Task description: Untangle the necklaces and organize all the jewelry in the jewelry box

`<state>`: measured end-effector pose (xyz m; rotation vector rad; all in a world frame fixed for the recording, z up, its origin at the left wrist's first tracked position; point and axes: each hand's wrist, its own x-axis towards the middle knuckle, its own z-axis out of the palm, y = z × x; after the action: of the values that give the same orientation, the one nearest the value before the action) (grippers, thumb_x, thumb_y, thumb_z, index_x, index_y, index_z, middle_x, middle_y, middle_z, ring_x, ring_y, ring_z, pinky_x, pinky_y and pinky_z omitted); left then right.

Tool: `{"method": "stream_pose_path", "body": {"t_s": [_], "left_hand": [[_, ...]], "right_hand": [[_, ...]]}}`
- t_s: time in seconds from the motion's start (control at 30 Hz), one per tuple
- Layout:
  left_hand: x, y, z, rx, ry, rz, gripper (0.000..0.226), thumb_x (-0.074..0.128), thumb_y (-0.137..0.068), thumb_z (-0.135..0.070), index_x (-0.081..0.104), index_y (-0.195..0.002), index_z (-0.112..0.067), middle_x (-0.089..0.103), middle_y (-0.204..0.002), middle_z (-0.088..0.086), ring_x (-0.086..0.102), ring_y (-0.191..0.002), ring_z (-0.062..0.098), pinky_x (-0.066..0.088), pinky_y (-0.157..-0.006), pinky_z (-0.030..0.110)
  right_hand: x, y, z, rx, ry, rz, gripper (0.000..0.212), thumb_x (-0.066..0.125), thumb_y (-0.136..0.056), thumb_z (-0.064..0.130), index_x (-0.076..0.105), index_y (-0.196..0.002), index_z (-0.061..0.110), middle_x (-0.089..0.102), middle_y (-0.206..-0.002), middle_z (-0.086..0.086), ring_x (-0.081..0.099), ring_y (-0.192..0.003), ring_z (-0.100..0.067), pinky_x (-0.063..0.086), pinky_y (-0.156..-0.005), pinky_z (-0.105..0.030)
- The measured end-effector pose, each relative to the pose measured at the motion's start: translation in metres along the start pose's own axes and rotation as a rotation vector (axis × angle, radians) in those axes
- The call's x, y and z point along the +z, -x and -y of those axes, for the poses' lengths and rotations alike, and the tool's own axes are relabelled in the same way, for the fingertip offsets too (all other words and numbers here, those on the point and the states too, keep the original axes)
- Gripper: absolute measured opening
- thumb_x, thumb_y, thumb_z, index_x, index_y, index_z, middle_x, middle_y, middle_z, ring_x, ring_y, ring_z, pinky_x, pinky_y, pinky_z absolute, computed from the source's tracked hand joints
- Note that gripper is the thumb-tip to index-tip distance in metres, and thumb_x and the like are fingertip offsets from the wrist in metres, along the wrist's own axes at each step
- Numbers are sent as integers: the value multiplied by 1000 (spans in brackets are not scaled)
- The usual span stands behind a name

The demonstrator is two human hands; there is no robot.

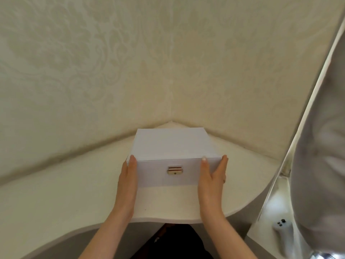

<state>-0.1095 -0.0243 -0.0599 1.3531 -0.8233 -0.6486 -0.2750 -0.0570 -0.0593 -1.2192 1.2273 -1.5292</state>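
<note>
A white jewelry box (172,144) stands closed on a cream corner shelf (65,199), with a small gold clasp (175,170) on its front face. My left hand (128,176) presses flat against the box's left side, fingers straight. My right hand (212,174) holds the right side, thumb on the front face and fingers along the side wall. No necklaces or other jewelry are visible.
Patterned cream walls (93,71) meet in a corner right behind the box. A grey curtain (321,146) hangs at the right by a bright window sill. A white device with dark buttons (281,226) lies low at the right. The shelf's curved front edge runs below my wrists.
</note>
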Motion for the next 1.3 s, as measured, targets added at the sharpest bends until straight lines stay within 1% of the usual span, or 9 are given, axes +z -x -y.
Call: {"method": "stream_pose_path", "body": {"t_s": [0.1, 0.33, 0.47, 0.6, 0.73, 0.83, 1.17, 1.23, 1.3], "left_hand": [[2, 0, 5, 5, -51, -7, 54, 26, -97, -53, 34, -143, -25, 40, -139, -11, 37, -128, 9, 24, -103, 26], [25, -53, 7, -112, -14, 154, 90, 36, -71, -83, 28, -146, -33, 37, -147, -10, 38, -132, 11, 26, -114, 43], [48, -79, -10, -117, 103, 285, 52, 25, -98, -53, 35, -141, -27, 48, -130, -12, 52, -103, 0, 42, -99, 37], [64, -102, -15, -159, 118, 318, 56, 25, -98, -53, 26, -146, -25, 41, -143, -7, 46, -113, 8, 42, -98, 38], [65, -108, -10, -141, 87, 278, 56, 27, -98, -52, 23, -145, -22, 45, -132, -8, 51, -99, 4, 41, -92, 33], [68, -110, -2, -105, 30, 261, 43, 27, -98, -53, 31, -131, -25, 41, -129, -8, 45, -114, 10, 36, -106, 37], [75, -135, 11, -146, -6, 295, 84, 34, -83, -71, 7, -149, -26, 18, -154, -7, 27, -138, 13, 27, -113, 43], [71, -131, 12, -128, -17, 285, 66, 36, -93, -57, 21, -147, -22, 28, -150, -8, 32, -134, 11, 28, -113, 40], [61, -124, 3, -104, -25, 225, 38, 44, -97, -39, 50, -125, -16, 51, -130, -4, 44, -120, 12, 34, -105, 33]], "right_hand": [[12, -6, -3, -10, 20, 12, 77, 35, -98, 45, -19, -148, 22, -20, -155, 14, -14, -143, -5, -5, -119, -34], [46, -105, -2, 60, 145, 136, 83, 36, -98, 45, -20, -146, 6, -28, -154, -5, -20, -143, -17, -7, -116, -31], [74, -135, 3, 131, 195, 367, 86, 34, -96, 53, -18, -147, 8, -28, -154, -4, -6, -146, -20, 4, -118, -38], [84, -148, 5, 152, 295, 538, 86, 32, -94, 60, -13, -149, 12, -23, -156, -3, 7, -146, -22, 14, -115, -36], [83, -152, 1, 155, 280, 595, 91, 40, -92, 60, -11, -150, 13, -22, -156, -1, 7, -146, -19, 14, -114, -34], [80, -157, -5, 149, 249, 615, 85, 45, -93, 55, -4, -151, 16, -17, -158, 2, 5, -146, -16, 14, -114, -33], [94, -187, -11, 178, 234, 689, 89, 50, -92, 49, -8, -151, 15, -21, -156, 4, 2, -146, -16, 13, -117, -38], [92, -187, -18, 175, 239, 675, 87, 52, -91, 49, 0, -152, 17, -13, -158, 4, 6, -146, -17, 15, -116, -38], [93, -184, -17, 118, 231, 599, 71, 58, -89, 45, 26, -146, 16, 18, -157, -1, 24, -142, -19, 26, -109, -32]]}}
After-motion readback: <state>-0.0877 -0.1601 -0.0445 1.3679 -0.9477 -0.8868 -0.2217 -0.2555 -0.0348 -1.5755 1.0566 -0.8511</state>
